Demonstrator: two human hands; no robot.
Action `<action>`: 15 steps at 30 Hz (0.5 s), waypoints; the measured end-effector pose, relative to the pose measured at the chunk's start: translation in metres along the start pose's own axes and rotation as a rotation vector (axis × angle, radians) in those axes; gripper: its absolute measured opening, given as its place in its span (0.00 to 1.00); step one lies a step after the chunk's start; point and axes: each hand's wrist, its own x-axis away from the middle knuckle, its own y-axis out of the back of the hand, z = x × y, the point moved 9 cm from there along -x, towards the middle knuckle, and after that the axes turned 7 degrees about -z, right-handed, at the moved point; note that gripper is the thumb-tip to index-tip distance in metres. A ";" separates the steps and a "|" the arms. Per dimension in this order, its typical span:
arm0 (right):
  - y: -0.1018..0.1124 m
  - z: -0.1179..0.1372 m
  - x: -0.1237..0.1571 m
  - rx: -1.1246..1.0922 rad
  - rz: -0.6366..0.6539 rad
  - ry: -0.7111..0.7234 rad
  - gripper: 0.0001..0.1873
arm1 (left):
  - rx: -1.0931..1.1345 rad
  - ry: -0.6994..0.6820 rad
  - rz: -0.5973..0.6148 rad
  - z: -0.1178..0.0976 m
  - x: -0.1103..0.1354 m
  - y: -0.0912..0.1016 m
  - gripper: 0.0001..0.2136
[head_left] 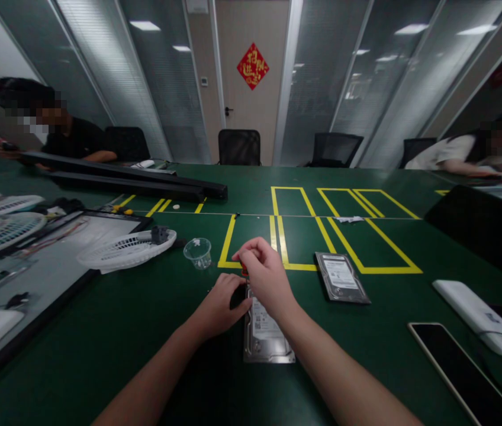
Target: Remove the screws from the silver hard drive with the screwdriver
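A silver hard drive with a white label lies flat on the green table in front of me. My right hand is closed around a red-handled screwdriver, held upright over the drive's far left corner. Most of its handle is hidden by my fingers. At the same corner, my left hand grips the drive's left edge, thumb on the top and fingertips close to the screwdriver's shaft. To the right lies a second hard drive, label up. Left of my hands stands a clear plastic cup with small bits inside.
White plastic fan-like covers and a large flat panel fill the left side. Long black bars lie farther back. At right are a phone, a white power bank and a black screen. Two people sit across the table.
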 end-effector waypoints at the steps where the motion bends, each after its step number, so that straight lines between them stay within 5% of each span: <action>1: 0.000 0.001 0.000 0.009 0.000 0.007 0.05 | -0.001 -0.001 -0.001 0.000 0.000 0.000 0.15; 10: -0.001 0.004 -0.001 0.110 0.032 0.103 0.07 | -0.003 -0.001 -0.012 0.002 0.001 0.000 0.14; 15: -0.001 0.000 0.000 0.011 0.011 0.031 0.04 | 0.002 -0.002 -0.011 0.001 0.000 0.000 0.15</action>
